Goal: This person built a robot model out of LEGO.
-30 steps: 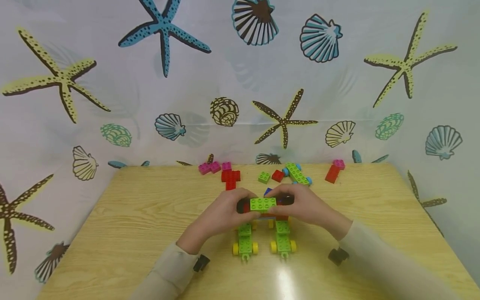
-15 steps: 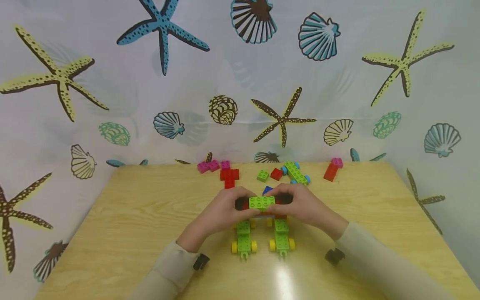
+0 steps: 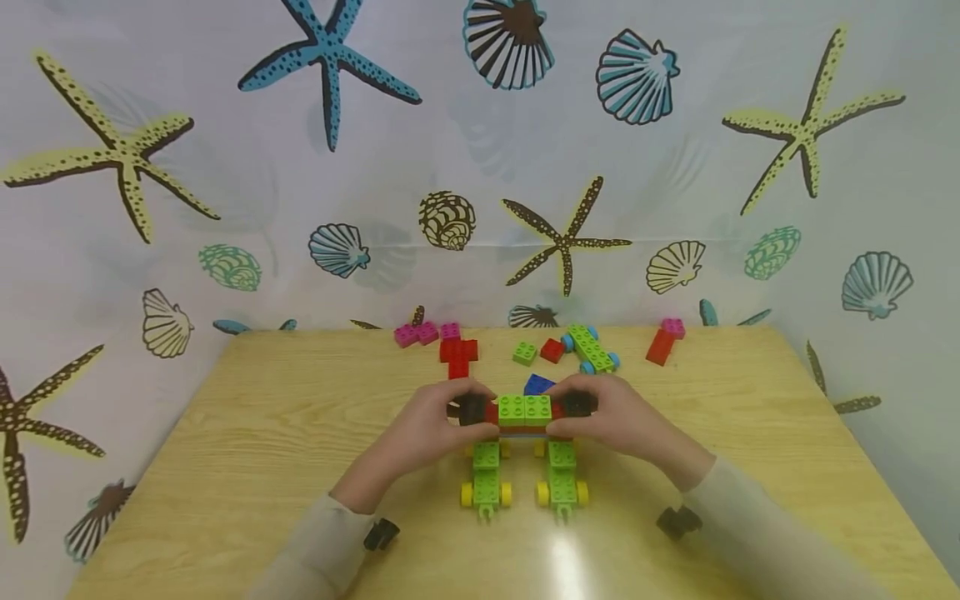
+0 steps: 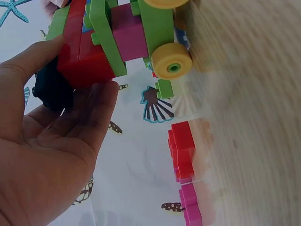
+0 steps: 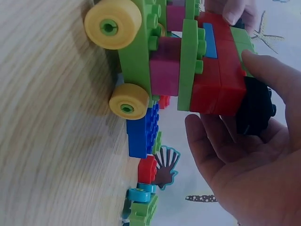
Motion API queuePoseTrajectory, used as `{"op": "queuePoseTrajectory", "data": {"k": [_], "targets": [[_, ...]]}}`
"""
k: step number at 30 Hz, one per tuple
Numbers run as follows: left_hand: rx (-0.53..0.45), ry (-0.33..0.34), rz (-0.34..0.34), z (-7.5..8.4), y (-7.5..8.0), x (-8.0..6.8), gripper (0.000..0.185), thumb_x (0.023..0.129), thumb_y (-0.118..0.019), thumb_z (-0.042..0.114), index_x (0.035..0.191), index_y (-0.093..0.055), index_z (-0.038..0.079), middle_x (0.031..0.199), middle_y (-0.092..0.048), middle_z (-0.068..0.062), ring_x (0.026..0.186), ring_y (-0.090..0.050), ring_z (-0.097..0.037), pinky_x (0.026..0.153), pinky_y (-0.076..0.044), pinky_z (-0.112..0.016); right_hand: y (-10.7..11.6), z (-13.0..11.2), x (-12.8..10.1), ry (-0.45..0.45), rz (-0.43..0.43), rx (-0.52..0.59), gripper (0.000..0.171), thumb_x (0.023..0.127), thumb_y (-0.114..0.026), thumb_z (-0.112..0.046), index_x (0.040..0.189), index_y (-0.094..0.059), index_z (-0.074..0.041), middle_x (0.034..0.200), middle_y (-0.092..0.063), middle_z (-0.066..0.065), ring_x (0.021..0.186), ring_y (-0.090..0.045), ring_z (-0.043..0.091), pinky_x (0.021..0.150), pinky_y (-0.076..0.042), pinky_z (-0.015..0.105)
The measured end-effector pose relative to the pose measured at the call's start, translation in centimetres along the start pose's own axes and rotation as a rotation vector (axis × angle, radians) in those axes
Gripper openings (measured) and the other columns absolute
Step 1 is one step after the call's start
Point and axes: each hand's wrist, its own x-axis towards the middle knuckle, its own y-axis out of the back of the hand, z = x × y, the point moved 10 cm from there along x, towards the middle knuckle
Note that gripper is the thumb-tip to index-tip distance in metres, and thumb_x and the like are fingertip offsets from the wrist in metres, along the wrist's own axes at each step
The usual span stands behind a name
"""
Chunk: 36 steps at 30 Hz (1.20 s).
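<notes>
The surface [image 3: 247,433] carries a brick model [image 3: 525,417] that lies crosswise between the two hands, its long axis running left to right from the person's seat, so each hand meets one end of it. The left hand [image 3: 420,433] has thumb and fingers curled round the left end, where a black wheel [image 4: 51,89] sits against the palm below the red bricks [image 4: 82,56]; the right hand [image 3: 622,425] grips the right end the same way, fingers wrapped over its own black wheel [image 5: 254,106]. Both hands are equally near, neither leading. The model's green top [image 3: 525,409] lies midway between the hands, and two green wheeled bases [image 3: 486,479] with yellow wheels [image 5: 113,23] reach from under it toward the person (whether their wheels all touch the surface I cannot tell). Beyond the hands, well apart, lie loose bricks: a red one [image 3: 459,354], pink ones [image 3: 417,334], a blue one [image 3: 537,384] just behind the model.
</notes>
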Motion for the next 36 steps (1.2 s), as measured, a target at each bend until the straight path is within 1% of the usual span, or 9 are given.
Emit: {"op": "queuePoseTrajectory", "data": {"k": [4, 8, 11, 15, 17, 22, 29, 36], "targets": [[-0.018, 0.005, -0.003, -0.47, 0.32, -0.18, 0.038, 0.098, -0.089, 0.029, 0.132, -0.076, 0.018, 0.130, -0.078, -0.004, 0.117, -0.074, -0.025, 0.107, -0.066, -0.048, 0.02, 0.07, -0.08, -0.003, 0.003, 0.015, 0.037, 0.098, -0.088, -0.038, 0.130, -0.081, -0.021, 0.137, -0.075, 0.006, 0.122, -0.061, 0.027, 0.105, -0.055, 0.046], [-0.038, 0.012, -0.006, -0.69, 0.39, -0.19, 0.037, 0.097, -0.090, 0.027, 0.131, -0.077, 0.017, 0.130, -0.078, -0.004, 0.119, -0.074, -0.025, 0.108, -0.066, -0.049, -0.02, 0.15, -0.05, 0.002, 0.007, 0.030, 0.037, 0.098, -0.088, -0.038, 0.130, -0.081, -0.020, 0.136, -0.075, 0.007, 0.121, -0.062, 0.027, 0.101, -0.055, 0.042], [-0.052, 0.020, -0.003, -0.89, 0.35, -0.17, 0.037, 0.097, -0.090, 0.025, 0.131, -0.077, 0.015, 0.130, -0.078, -0.005, 0.119, -0.075, -0.026, 0.109, -0.066, -0.050, -0.09, 0.22, 0.08, -0.002, 0.007, 0.031, 0.038, 0.097, -0.089, -0.037, 0.130, -0.081, -0.020, 0.135, -0.075, 0.007, 0.120, -0.061, 0.027, 0.102, -0.055, 0.042], [-0.067, 0.027, 0.001, -1.04, 0.23, -0.13, 0.038, 0.097, -0.090, 0.023, 0.131, -0.077, 0.013, 0.131, -0.077, -0.007, 0.120, -0.075, -0.027, 0.109, -0.066, -0.050, -0.42, 0.18, 0.39, -0.018, -0.007, 0.007, 0.042, 0.095, -0.091, -0.038, 0.131, -0.080, -0.019, 0.135, -0.075, 0.006, 0.122, -0.059, 0.028, 0.106, -0.053, 0.047], [-0.066, 0.024, -0.002, -1.00, 0.12, -0.06, 0.038, 0.097, -0.090, 0.023, 0.131, -0.076, 0.012, 0.132, -0.077, -0.008, 0.120, -0.075, -0.028, 0.108, -0.066, -0.050, -0.52, 0.14, 0.48, -0.023, -0.007, -0.018, 0.044, 0.095, -0.091, -0.040, 0.132, -0.080, -0.018, 0.136, -0.075, 0.006, 0.121, -0.059, 0.028, 0.106, -0.053, 0.047], [-0.062, 0.021, -0.010, -0.90, -0.10, 0.11, 0.039, 0.098, -0.090, 0.024, 0.131, -0.075, 0.011, 0.132, -0.077, -0.009, 0.120, -0.075, -0.028, 0.107, -0.067, -0.049, -0.50, 0.20, 0.56, -0.022, 0.004, -0.069, 0.050, 0.094, -0.091, -0.042, 0.135, -0.079, -0.015, 0.138, -0.076, 0.008, 0.118, -0.061, 0.026, 0.100, -0.053, 0.042], [-0.064, 0.039, -0.022, -0.98, -0.20, 0.28, 0.039, 0.097, -0.090, 0.023, 0.131, -0.075, 0.011, 0.131, -0.076, -0.009, 0.121, -0.075, -0.028, 0.106, -0.067, -0.047, -0.37, 0.01, 0.56, 0.000, -0.005, -0.087, 0.052, 0.095, -0.091, -0.042, 0.135, -0.079, -0.012, 0.135, -0.077, 0.010, 0.112, -0.060, 0.025, 0.087, -0.052, 0.034], [-0.072, 0.031, -0.034, -0.85, -0.32, 0.10, 0.039, 0.098, -0.090, 0.022, 0.131, -0.075, 0.008, 0.131, -0.076, -0.011, 0.120, -0.076, -0.029, 0.105, -0.067, -0.046, -0.51, 0.27, 0.51, -0.017, -0.011, -0.088, 0.051, 0.095, -0.091, -0.043, 0.136, -0.079, -0.014, 0.137, -0.077, 0.009, 0.114, -0.061, 0.026, 0.090, -0.052, 0.034]]}}
